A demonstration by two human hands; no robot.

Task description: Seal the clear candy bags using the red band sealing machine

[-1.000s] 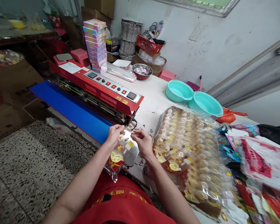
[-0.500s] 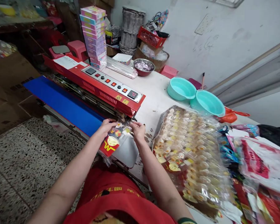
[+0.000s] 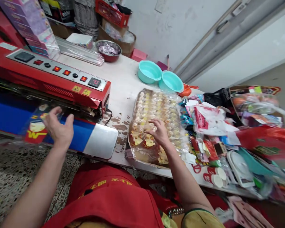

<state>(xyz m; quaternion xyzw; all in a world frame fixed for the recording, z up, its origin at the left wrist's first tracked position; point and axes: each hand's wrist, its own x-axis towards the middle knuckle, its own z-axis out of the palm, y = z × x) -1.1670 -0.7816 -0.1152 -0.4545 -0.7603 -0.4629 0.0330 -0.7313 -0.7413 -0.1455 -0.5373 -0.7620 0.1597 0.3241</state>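
Note:
A clear plastic bag with a red-and-yellow cup print (image 3: 35, 131) lies at the front slot of a red band sealer (image 3: 49, 80), its lower part over the blue conveyor belt (image 3: 76, 139). My left hand (image 3: 60, 128) is at the bag's right edge, thumb spread away from the fingers. Whether the fingertips touch the bag is hard to tell. Over a shallow cardboard box (image 3: 130, 153) of filled clear bags (image 3: 154, 107), my right hand (image 3: 159, 131) hangs with its fingers apart, holding nothing. Similar printed bags (image 3: 149, 141) lie just beneath it.
Two turquoise basins (image 3: 149, 71) stand behind the box. On the right are a pile of packets (image 3: 204, 120), paper cups (image 3: 213, 180) and a white scale (image 3: 239, 167). A metal bowl (image 3: 108, 52) and stacked boxes (image 3: 29, 25) are behind the sealer. A metal plate (image 3: 102, 141) ends its belt.
The printed bag has moved left along the sealer. My right hand has let go of it and moved right over the box. The view has turned to the right.

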